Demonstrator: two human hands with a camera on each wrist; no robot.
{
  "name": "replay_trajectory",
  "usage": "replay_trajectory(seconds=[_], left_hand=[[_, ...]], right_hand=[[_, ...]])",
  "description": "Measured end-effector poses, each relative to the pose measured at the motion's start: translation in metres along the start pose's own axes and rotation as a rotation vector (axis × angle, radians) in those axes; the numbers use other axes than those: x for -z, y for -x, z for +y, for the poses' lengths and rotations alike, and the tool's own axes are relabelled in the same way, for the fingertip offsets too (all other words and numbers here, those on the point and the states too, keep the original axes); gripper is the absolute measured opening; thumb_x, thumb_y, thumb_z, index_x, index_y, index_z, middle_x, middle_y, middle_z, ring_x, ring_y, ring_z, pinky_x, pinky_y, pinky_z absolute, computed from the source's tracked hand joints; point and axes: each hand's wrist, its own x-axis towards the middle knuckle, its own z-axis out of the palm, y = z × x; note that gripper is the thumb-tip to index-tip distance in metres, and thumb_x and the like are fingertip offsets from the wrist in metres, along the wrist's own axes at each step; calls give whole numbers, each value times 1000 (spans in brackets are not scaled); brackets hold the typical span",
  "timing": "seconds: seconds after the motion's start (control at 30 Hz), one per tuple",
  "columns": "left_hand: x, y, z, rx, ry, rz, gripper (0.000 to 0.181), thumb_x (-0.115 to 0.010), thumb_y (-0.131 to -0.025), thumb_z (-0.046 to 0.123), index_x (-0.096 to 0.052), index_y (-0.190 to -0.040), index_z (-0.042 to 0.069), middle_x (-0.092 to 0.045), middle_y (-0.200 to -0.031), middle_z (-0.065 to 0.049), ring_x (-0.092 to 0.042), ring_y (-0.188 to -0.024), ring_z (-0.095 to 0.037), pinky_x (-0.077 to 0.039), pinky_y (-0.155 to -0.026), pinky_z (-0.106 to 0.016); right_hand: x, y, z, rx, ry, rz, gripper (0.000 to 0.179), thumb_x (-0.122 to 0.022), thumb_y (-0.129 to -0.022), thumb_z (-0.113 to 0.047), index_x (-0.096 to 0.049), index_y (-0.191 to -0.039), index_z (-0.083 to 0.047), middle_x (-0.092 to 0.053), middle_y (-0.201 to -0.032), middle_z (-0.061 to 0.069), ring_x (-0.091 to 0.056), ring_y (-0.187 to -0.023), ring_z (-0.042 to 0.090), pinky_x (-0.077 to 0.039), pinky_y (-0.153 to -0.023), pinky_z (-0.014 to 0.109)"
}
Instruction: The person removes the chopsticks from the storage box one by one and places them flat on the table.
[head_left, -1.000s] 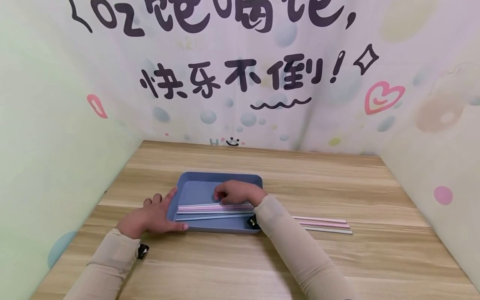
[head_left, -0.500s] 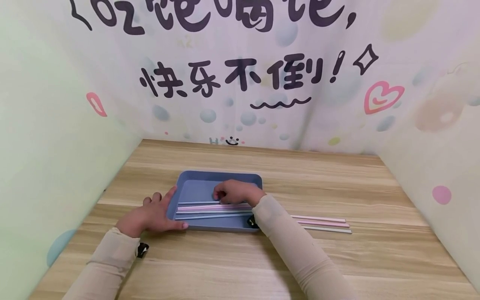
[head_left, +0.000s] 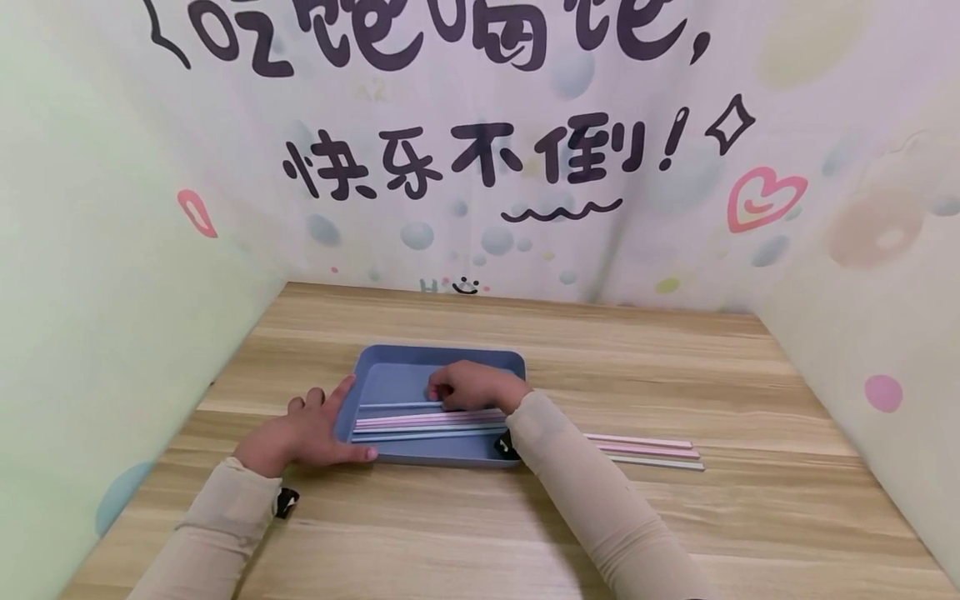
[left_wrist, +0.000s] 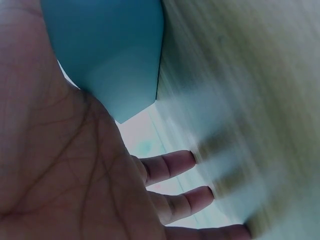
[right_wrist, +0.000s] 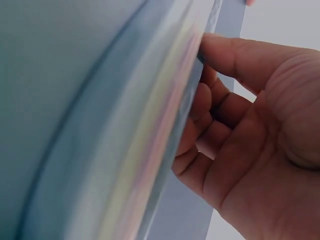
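Observation:
A shallow blue rectangular tray point(head_left: 393, 381) lies on the table with several pastel chopsticks point(head_left: 408, 422) along its front half, pink ones among blue ones. My right hand point(head_left: 476, 385) reaches into it and pinches a light blue chopstick point(head_left: 397, 406), which lies apart from the bundle on its far side. The right wrist view shows the thumb and curled fingers at the edge of the blurred sticks. My left hand point(head_left: 303, 433) is spread at the tray's left end, its thumb along the front rim and index finger at the left wall. Its other fingers point outward past the tray wall point(left_wrist: 110, 60).
Right of the tray, several more chopsticks point(head_left: 648, 451), pink and pale, lie on the wood-grain table point(head_left: 600, 533), partly hidden by my right sleeve point(head_left: 600, 500). A printed cloth wall point(head_left: 480, 242) stands behind the table, with side walls left and right.
The light blue chopstick has shifted away from the bundle toward the back of the tray, leaving a gap. The bundle has settled closer to the front blue chopstick. My left hand stays put.

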Motion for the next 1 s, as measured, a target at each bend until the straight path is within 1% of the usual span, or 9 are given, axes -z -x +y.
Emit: replay_trajectory(seconds=[0.1, 0.23, 0.43, 0.77, 0.87, 1.0], left_hand=[[0, 1, 1, 4, 7, -4, 132, -71, -69, 77, -6, -158, 5, -35, -127, -35, -37, -106, -50, -43, -82, -62], [1, 1, 1, 4, 5, 0, 132, -71, -69, 77, -6, -158, 5, -35, -127, -35, -37, -106, -50, -43, -83, -62], [2, 2, 3, 14, 1, -11, 131, -71, -69, 77, -6, -158, 5, -35, -127, -35, -37, -107, -49, -43, -85, -61], [2, 3, 3, 19, -1, -17, 131, -70, -69, 78, -6, -158, 4, -35, -128, -35, -38, -107, -49, -42, -86, -61], [2, 4, 3, 10, 0, -11, 131, -70, -69, 78, -6, -158, 5, -36, -128, -35, -38, -107, -49, -43, -85, -62], [3, 4, 3, -3, 8, -4, 131, -71, -70, 76, -6, -158, 4, -36, -126, -36, -39, -105, -49, -43, -83, -62]], right_hand=[[3, 2, -1, 5, -2, -9, 15, -65, -94, -4, -62, -91, -18, -53, -80, -3, -51, -75, 12, -41, -69, 25], [10, 7, -5, 23, 1, 1, 14, -64, -94, -4, -64, -93, -18, -56, -82, -3, -52, -77, 13, -43, -69, 27], [22, 15, -12, 45, -5, 13, 15, -60, -94, -1, -67, -101, -12, -57, -85, -2, -53, -80, 14, -44, -71, 27], [39, 32, -21, 72, 26, 38, 16, -61, -94, -1, -68, -107, -6, -57, -85, -2, -53, -80, 14, -44, -69, 27], [44, 38, -21, 79, 44, 50, 15, -61, -94, -1, -68, -107, -5, -56, -84, -2, -52, -79, 14, -44, -69, 27], [48, 49, -16, 66, 46, 68, 13, -60, -94, -1, -67, -105, -5, -56, -82, -2, -52, -77, 14, -44, -69, 28]])
